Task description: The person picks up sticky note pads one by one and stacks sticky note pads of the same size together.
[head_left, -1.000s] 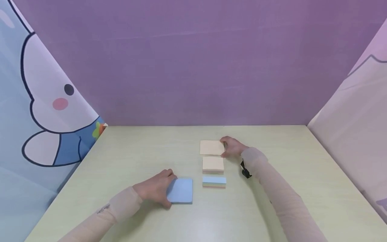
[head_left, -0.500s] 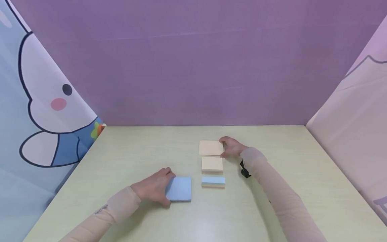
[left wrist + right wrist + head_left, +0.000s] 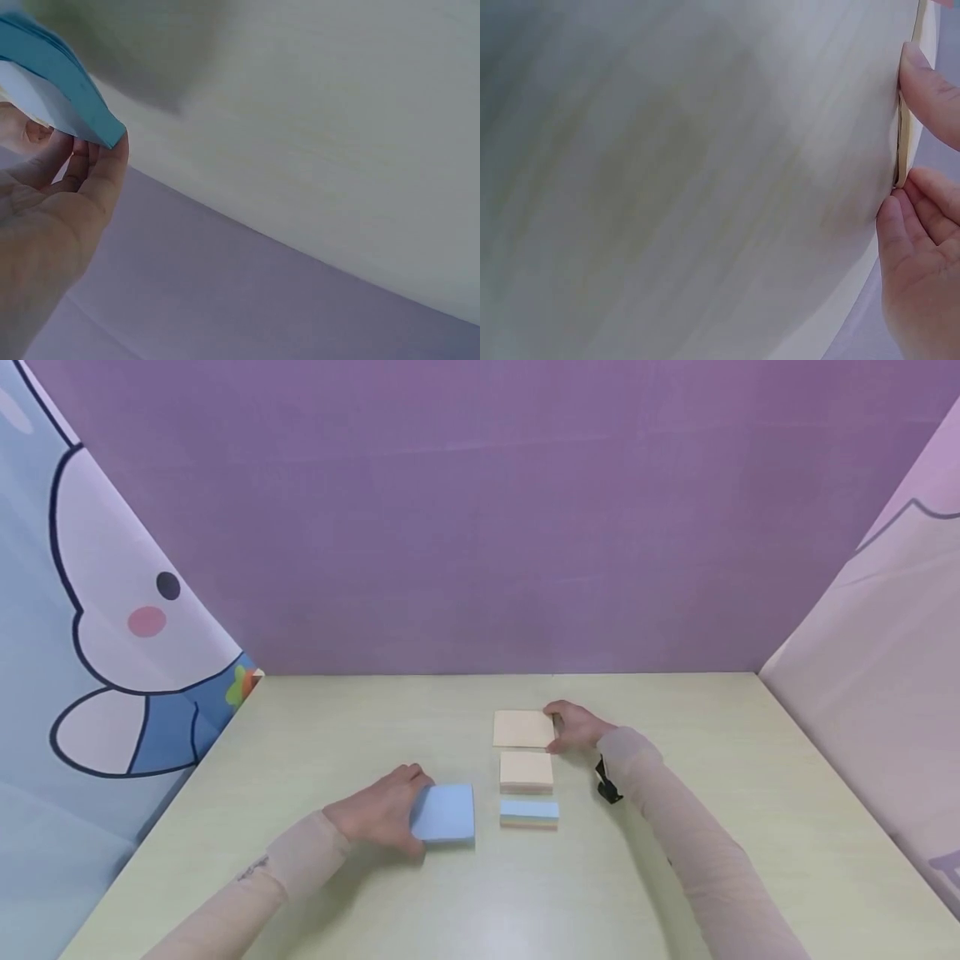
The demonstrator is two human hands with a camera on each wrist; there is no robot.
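Observation:
My left hand (image 3: 382, 814) grips a square light-blue sticky note pad (image 3: 444, 812) by its left side, thumb at the near edge and fingers at the far edge. In the left wrist view the blue pad (image 3: 67, 79) looks bowed, and its shadow falls on the table apart from it. Farther back, my right hand (image 3: 576, 727) holds the right end of a cream sticky note pad (image 3: 521, 728), thumb at the near corner and fingers at the far one. That thin pad (image 3: 904, 142) lies flat on the table, seen edge-on in the right wrist view.
In front of the held cream pad lies a smaller, thicker cream pad (image 3: 526, 770). Nearer still is a narrow multicoloured pad (image 3: 529, 813) with a blue top, right of the light-blue pad. A purple wall (image 3: 495, 527) borders the pale table (image 3: 337, 718) at the back.
My left hand has raised the blue pad slightly off the table and moved it a little away from me. The right hand and the cream pads stay in place.

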